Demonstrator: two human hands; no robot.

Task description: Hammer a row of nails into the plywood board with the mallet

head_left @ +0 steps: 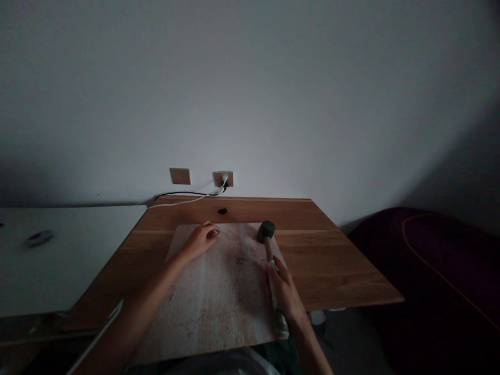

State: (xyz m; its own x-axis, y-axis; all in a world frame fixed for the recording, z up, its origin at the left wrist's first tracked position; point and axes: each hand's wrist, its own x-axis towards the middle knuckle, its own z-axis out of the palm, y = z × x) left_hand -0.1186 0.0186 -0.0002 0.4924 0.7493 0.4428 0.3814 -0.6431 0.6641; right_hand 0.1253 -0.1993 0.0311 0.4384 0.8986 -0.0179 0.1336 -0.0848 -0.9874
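My right hand (284, 291) is wrapped round the pale handle of a mallet (266, 230). Its dark, round head is raised over the right far part of a whitish, worn board (219, 307). At the board's far left, my left hand (201, 240) is closed in a pinch, with a thin, nail-like piece (223, 232) showing at the fingertips. That piece is too small and dim to make out exactly. Between the hands, several small, dark, thin pieces resembling nails (241, 260) lie on the board.
Under the board is a wooden table (320, 260) against a wall. A white surface (70, 255) adjoins on the left, with a dark oval object (39, 238) on it. Cables (183, 199) run to a wall socket (223, 179). A dark purple, rounded form (425, 271) stands at right.
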